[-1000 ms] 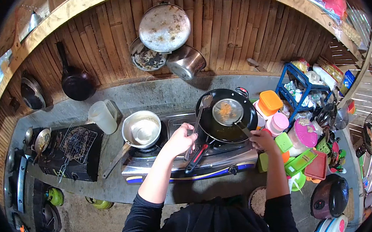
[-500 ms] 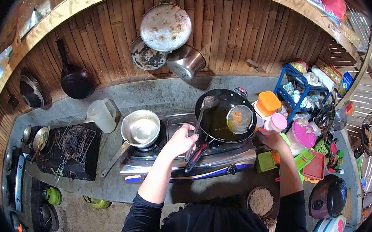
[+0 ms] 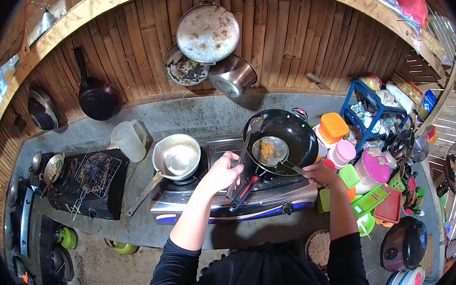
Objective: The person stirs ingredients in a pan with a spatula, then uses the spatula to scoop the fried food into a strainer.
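My left hand (image 3: pixel 224 174) is closed around the handle of a metal spatula (image 3: pixel 246 143), whose blade leans over the left rim of a black wok (image 3: pixel 298 131). In my right hand (image 3: pixel 320 174) is the handle of a round wire strainer (image 3: pixel 278 150). Small orange-brown bits (image 3: pixel 267 150) lie in the strainer, which is over the left part of the wok. The wok sits on the right burner of a two-burner gas stove (image 3: pixel 234 210), its red-and-black handle (image 3: pixel 245 193) pointing toward me.
A saucepan (image 3: pixel 176 157) rests on the left burner, its long handle sticking out to the left. A plastic pitcher (image 3: pixel 128 142) stands behind it. Containers, including an orange-lidded one (image 3: pixel 334 126), and a blue rack (image 3: pixel 371 108) crowd the right side. A rice cooker (image 3: pixel 403 242) stands nearer me.
My right hand has moved left and slightly down, carrying the strainer from the wok's right side to its left. My left hand keeps its hold on the spatula. The view has shifted slightly.
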A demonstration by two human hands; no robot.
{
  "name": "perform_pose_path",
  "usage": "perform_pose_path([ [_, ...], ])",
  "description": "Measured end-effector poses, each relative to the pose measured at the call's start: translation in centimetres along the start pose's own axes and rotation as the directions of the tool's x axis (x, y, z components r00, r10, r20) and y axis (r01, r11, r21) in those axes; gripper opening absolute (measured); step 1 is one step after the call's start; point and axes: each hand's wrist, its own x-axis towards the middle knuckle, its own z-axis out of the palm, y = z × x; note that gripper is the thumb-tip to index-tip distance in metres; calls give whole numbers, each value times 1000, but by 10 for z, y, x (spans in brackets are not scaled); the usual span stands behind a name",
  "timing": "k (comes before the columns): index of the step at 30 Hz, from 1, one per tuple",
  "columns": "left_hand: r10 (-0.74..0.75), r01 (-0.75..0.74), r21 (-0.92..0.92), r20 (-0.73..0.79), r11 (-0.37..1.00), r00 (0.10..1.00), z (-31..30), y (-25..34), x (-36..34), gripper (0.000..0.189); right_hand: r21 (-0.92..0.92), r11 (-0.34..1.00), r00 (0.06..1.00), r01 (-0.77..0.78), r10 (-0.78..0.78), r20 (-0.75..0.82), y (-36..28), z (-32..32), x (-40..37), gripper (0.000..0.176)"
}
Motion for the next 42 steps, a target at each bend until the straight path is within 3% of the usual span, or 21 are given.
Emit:
perform_pose_path([
  [3, -10, 10, 6, 5, 1000, 1000, -1, 5, -4, 29, 126, 992, 999, 7, -13, 45, 3, 0, 1, 25],
  [7, -5, 5, -10, 10, 1000, 1000, -1, 6, -6, 29, 140, 990, 999, -35, 37, -13, -9, -11, -13, 18],
  [9, -1, 1, 6, 5, 1000, 1000, -1, 6, -6, 29, -81, 996, 992, 50, -58, -109, -11, -21, -17, 13],
  [11, 0, 0, 2, 6, 1000, 1000, 1, 6, -6, 29, -107, 994, 987, 29, -45, -157, -15, -27, -27, 10],
  [13, 4, -4, -2, 7, 1000, 1000, 2, 6, -5, 29, -261, 959, 968, 107, -160, -192, -2, -44, -24, 12],
  [17, 16, -16, 26, 18, 1000, 1000, 5, 12, -7, 28, -404, 914, 926, 38, -184, -330, 1, -46, -33, 22],
  [20, 35, -36, 48, 12, 998, 999, 7, 10, -6, 26, -469, 883, 937, 5, -168, -306, -9, -41, -40, 27],
  [24, 65, -65, 7, 19, 998, 998, 6, 4, -4, 24, -449, 892, 947, 44, -181, -267, -5, -34, -38, 30],
  [28, 27, -28, 61, 5, 998, 1000, 4, 11, -10, 24, -429, 898, 976, 101, -173, -133, -17, -14, -36, 20],
  [30, 46, -46, -8, 21, 999, 999, 2, 5, -9, 24, -428, 896, 983, 115, -164, -78, -19, -8, -30, 16],
  [32, 43, -42, -9, 23, 999, 999, 0, 5, -11, 25, -295, 948, 989, 119, -141, -53, -16, -3, -22, 10],
  [35, 52, -51, -10, 26, 999, 998, -3, 1, -11, 26, -277, 952, 992, 128, -123, 37, -26, 1, -17, 9],
  [42, 30, -30, 4, 7, 1000, 1000, -6, 3, -19, 29, -47, 998, 999, 38, -37, 30, -28, 4, -14, 11],
])
